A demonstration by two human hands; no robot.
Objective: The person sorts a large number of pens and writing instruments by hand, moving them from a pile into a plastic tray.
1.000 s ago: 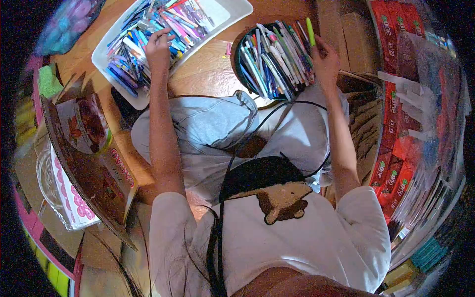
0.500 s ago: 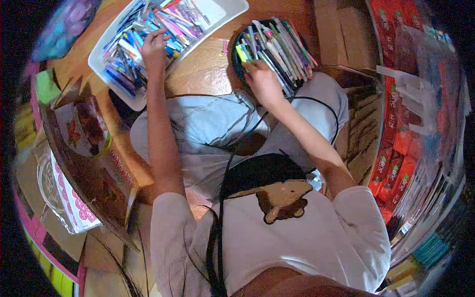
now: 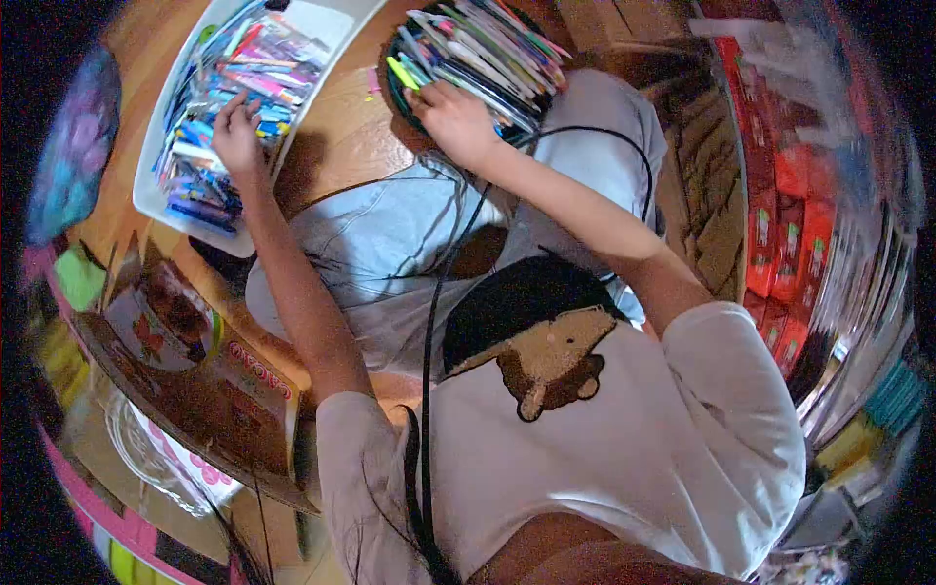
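A white plastic bin (image 3: 148, 200) full of loose pens and markers (image 3: 258, 73) stands at the upper left. My left hand (image 3: 239, 136) hovers over these pens, fingers slightly bent and apart, with no pen visible in them. At upper middle, a round dark container (image 3: 395, 107) holds a tight bundle of pens (image 3: 497, 58) lying at a slant. My right hand (image 3: 458, 122) is at its near left side, thumb and fingers closed at the lower end of a yellow-green highlighter (image 3: 402, 73). The fingertips are partly hidden.
Small pink bits (image 3: 371, 83) lie on the wooden floor (image 3: 346, 127) between the containers. A black cable (image 3: 439, 302) crosses my lap. An opened cardboard box (image 3: 244, 419) is at left; red packs (image 3: 780, 244) line the right.
The whole view has shifted, so both containers appear further left and the round one higher. My left hand stays over the bin's pens; my right hand stays by the highlighter.
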